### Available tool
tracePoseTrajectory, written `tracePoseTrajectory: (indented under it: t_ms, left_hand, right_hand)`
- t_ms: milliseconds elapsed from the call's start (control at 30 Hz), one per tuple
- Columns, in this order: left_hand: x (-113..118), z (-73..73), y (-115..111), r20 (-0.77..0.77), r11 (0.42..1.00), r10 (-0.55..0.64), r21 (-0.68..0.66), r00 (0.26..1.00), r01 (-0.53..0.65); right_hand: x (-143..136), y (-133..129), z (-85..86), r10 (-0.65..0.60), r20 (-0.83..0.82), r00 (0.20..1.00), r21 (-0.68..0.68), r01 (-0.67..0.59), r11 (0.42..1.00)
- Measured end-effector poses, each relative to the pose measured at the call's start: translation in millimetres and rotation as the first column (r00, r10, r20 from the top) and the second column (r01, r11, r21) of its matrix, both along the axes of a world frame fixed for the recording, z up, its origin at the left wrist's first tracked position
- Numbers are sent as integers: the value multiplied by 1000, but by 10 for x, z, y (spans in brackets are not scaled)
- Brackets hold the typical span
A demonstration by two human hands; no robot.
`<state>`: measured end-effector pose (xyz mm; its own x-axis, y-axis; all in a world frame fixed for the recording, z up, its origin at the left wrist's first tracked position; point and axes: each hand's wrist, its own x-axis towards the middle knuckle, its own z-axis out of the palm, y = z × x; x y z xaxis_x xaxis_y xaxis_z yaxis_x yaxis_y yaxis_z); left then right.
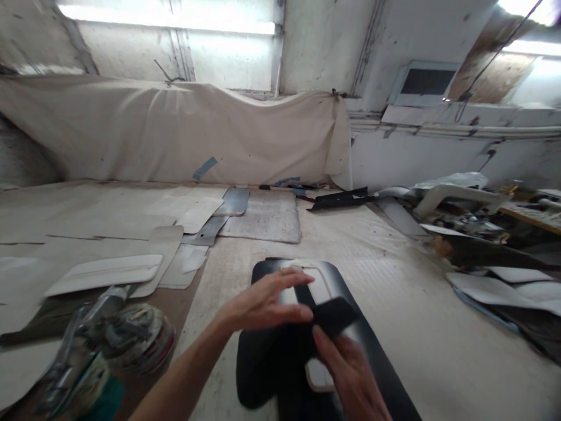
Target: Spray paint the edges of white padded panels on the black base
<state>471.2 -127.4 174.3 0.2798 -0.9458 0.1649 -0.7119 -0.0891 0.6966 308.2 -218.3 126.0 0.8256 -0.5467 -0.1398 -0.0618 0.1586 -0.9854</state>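
Note:
A long black panel (377,351) with rounded corners lies on the pale table, with white framed openings (322,283) in it. Over its left side is a limp black sheet (263,365). My left hand (267,301) is above the panel with thumb and fingers spread; its thumb tip is at the raised fold of the sheet. Lower and to the right, my right hand (350,371), blurred, has its thumb and fingers closed on the sheet's folded edge.
A spray gun (107,304) and a paint-stained can (144,339) stand at the lower left. White and grey cut pieces (105,272) cover the left side. A grey board (267,216) lies behind the panel; more pieces (504,292) and a machine arm (460,193) are at the right.

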Motion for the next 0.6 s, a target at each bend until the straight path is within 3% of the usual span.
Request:
tracePoseTrajectory:
  t_ms: [33, 100, 200, 267, 333, 367, 400, 467, 533, 600]
  left_hand:
    - [-230, 52, 84, 94, 1000, 8, 16, 996, -9]
    - [-528, 73, 167, 275, 991, 123, 25, 954, -135]
    - [-571, 41, 121, 381, 941, 317, -15, 868, -337]
    - [-426, 76, 61, 382, 899, 425, -77, 820, -430]
    - [-239, 169, 27, 400, 850, 520, -156, 755, -503]
    - [-149, 227, 20, 413, 824, 561, -191, 718, -534]
    - [-65, 286, 17, 425, 799, 595, -219, 682, -561]
    - [82, 387, 15, 433, 748, 655, -260, 619, -610]
    - [213, 451, 12, 422, 703, 704, -298, 571, -646]
    - [341, 478, 8, 411, 665, 740, -325, 533, -673]
  right_hand:
    - [72, -67, 75, 93, 43, 995, -12, -92, 996]
    - [158, -181, 240, 183, 162, 970, -43, -179, 983]
    - [164, -322, 375, 321, 283, 904, -113, -300, 947]
    - [146, -424, 252, 316, 300, 900, -143, -285, 948]
    - [156, -512, -81, 191, 229, 955, -218, -141, 966]
    - [172, -535, -306, 97, 136, 986, -332, -47, 942]
    - [195, -539, -549, 20, -4, 1000, -495, -20, 869]
    - [248, -487, -1016, -54, -93, 994, -606, -14, 795]
    - [305, -386, -1370, -112, -286, 952, -829, -187, 526]
    - [363, -297, -1570, -152, -406, 901, -877, -337, 343]
